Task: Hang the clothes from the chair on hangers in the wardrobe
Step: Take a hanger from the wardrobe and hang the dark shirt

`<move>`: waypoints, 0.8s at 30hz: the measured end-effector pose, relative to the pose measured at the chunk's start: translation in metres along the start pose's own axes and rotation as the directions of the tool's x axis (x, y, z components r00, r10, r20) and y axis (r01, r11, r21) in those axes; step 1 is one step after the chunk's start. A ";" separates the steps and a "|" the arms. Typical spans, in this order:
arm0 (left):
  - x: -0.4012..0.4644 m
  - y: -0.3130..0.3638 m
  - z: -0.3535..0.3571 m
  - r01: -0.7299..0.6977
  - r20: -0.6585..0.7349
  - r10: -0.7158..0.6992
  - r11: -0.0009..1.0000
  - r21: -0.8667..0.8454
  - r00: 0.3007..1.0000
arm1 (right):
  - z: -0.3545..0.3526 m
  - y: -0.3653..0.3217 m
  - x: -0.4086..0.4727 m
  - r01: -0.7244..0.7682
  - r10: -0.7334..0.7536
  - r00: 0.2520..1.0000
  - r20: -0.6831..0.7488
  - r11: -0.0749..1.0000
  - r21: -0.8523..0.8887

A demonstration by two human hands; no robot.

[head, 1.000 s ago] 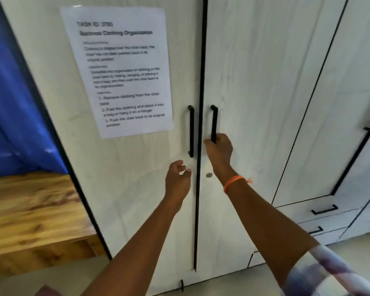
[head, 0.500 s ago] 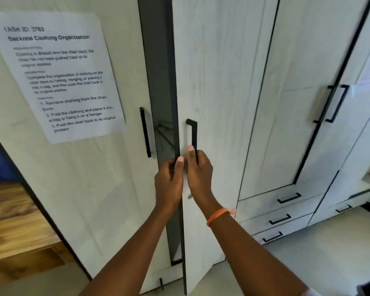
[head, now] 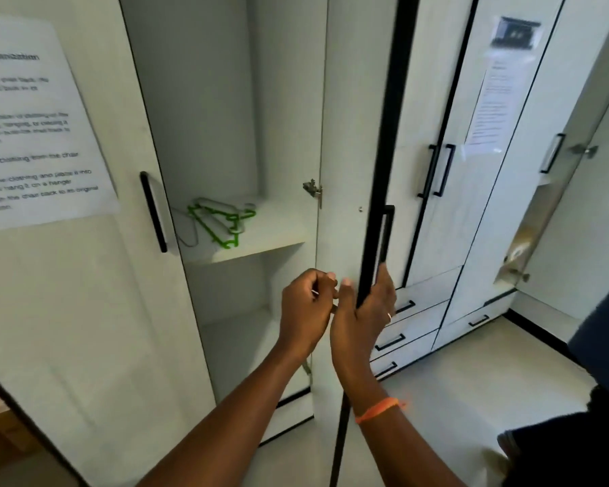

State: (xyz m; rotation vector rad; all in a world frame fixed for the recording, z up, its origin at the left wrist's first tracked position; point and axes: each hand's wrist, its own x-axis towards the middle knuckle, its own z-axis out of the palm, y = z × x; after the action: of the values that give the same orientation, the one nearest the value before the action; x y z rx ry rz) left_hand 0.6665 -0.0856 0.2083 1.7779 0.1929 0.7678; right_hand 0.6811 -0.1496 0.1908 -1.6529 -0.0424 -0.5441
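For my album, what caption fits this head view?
Right hand pulls the wardrobe door open, showing green hangers on a shelf.

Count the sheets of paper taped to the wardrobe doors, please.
2. One printed sheet is on the closed left door, partly cut off at the frame edge; another sheet is on a door further right. Others may be out of view.

- My right-hand fingers (head: 384, 275) wrap behind the door edge (head: 377, 170), tips hidden.
- The printed sheet (head: 39, 135) is blurred, cut off at left.
- The hangers (head: 222, 219) overlap; I can't count them.
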 end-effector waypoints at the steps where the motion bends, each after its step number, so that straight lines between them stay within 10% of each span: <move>1: 0.001 -0.001 0.004 0.004 -0.002 -0.004 1.000 0.006 1.000 | -0.004 0.004 -0.003 0.024 -0.024 1.000 0.001 0.999 -0.046; 13: 0.080 -0.044 -0.087 0.099 -0.426 -0.022 0.982 0.160 0.904 | 0.108 0.003 -0.001 -0.036 0.005 0.944 0.331 0.996 0.087; 17: 0.123 -0.062 -0.159 0.211 -0.569 -0.056 0.955 0.210 0.820 | 0.203 -0.025 -0.004 -0.009 -0.030 0.841 0.541 0.997 0.071; 24: 0.175 -0.075 -0.231 0.255 -0.415 -0.191 0.961 0.104 0.889 | 0.340 -0.050 -0.011 -0.226 0.086 0.525 0.847 0.973 0.041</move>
State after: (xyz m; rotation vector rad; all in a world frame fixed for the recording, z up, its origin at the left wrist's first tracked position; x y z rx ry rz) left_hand 0.6848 0.2107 0.2465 1.6856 0.7403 0.9638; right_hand 0.7647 0.1831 0.2143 -1.6076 -0.6357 0.4560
